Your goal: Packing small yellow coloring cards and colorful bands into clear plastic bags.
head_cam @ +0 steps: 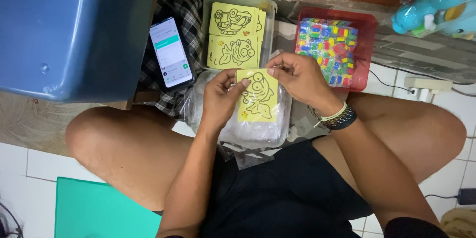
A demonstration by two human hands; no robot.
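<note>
I hold a small yellow card [258, 96] printed with a black cartoon fish outline. My left hand [221, 96] grips its left edge with thumb and fingers. My right hand [297, 77] pinches its top right corner; beaded bracelets circle that wrist. Under the card lies a pile of clear plastic sleeves [258, 131] on my lap. Just beyond, a clear plastic box [267, 7] holds more yellow cartoon cards [234, 34].
A red tray [369, 20] of small multicoloured packets stands to the right of the box. A lit phone [171, 52] rests on checked cloth at left, beside a big blue bin [74, 29]. Plush toys [431, 0] lie top right. A green sheet [99, 210] lies bottom left.
</note>
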